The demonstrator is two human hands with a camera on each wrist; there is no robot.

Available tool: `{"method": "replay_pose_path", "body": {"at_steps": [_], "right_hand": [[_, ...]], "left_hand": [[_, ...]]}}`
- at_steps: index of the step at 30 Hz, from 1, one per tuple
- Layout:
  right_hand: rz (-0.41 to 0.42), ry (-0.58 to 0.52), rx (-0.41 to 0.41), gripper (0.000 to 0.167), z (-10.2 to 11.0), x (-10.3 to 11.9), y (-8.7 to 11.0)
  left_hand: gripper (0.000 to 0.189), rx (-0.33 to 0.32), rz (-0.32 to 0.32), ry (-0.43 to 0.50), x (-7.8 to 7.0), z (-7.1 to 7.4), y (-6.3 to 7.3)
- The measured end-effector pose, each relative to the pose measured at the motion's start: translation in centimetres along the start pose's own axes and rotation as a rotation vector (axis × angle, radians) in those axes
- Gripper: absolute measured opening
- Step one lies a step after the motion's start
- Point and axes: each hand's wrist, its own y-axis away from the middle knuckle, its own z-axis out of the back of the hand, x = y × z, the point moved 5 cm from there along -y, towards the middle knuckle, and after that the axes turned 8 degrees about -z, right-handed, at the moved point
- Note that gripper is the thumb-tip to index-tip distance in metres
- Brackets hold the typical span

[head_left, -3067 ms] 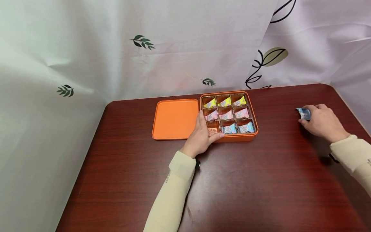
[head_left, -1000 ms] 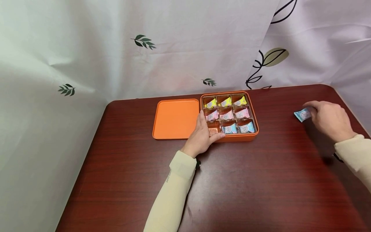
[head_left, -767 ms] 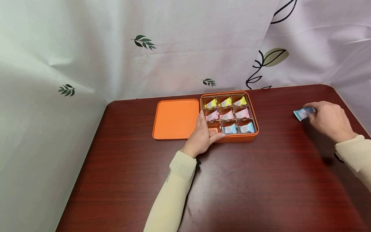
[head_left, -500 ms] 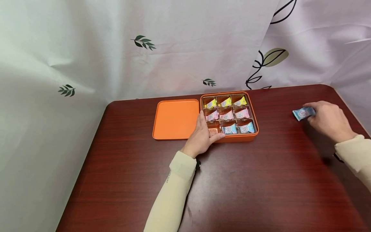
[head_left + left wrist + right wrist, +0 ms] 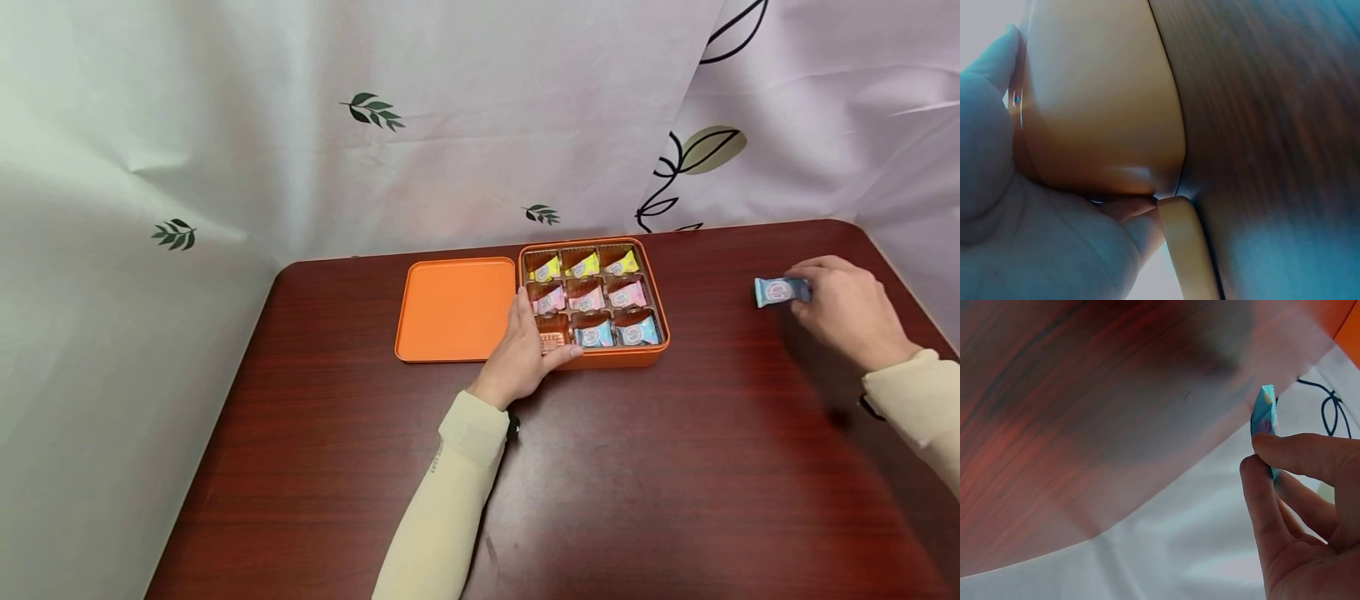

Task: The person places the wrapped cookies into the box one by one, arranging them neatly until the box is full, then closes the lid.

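In the head view, my right hand (image 5: pixel 851 315) pinches a blue-wrapped candy (image 5: pixel 782 291) between thumb and fingers over the right part of the table. The right wrist view shows the candy (image 5: pixel 1264 415) edge-on at the fingertips, apart from the table. My left hand (image 5: pixel 516 358) rests against the front left corner of an orange box (image 5: pixel 626 357), fingers straight along its left side, thumb on the front rim. Yellow candies (image 5: pixel 583 265) fill the back row, pink candies (image 5: pixel 587 298) the middle. Two blue candies (image 5: pixel 637 332) lie in front; the front left compartment (image 5: pixel 552 335) holds none.
An orange lid (image 5: pixel 456 308) lies on the dark red wooden table (image 5: pixel 600 483), just left of the box. A pale curtain (image 5: pixel 450 125) with leaf prints hangs behind the table and along both sides.
The right hand has kept the blue candy, shifting slightly and turning it, so its printed face now shows more level. The left hand, the box and the lid stay put.
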Motion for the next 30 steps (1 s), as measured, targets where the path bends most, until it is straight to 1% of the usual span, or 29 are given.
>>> {"method": "replay_pose_path", "body": {"at_steps": [9, 13, 23, 30], "right_hand": [[0.016, -0.046, -0.058, 0.031, 0.4, 0.9, 0.2], [0.036, -0.063, -0.083, 0.033, 0.5, 1.6, 0.2], [0.045, -0.074, -0.095, 0.036, 0.8, 3.3, 0.5], [0.075, -0.121, -0.119, 0.038, 1.2, 5.0, 1.0]], "left_hand": [[0.118, -0.002, 0.0, -0.001, -0.1, 0.0, 0.1], [0.118, -0.001, 0.0, 0.0, -0.1, 0.0, 0.1], [0.119, -0.004, -0.022, -0.013, 0.0, 0.1, 0.0], [0.127, 0.003, -0.02, -0.021, 0.0, 0.0, 0.0]]}}
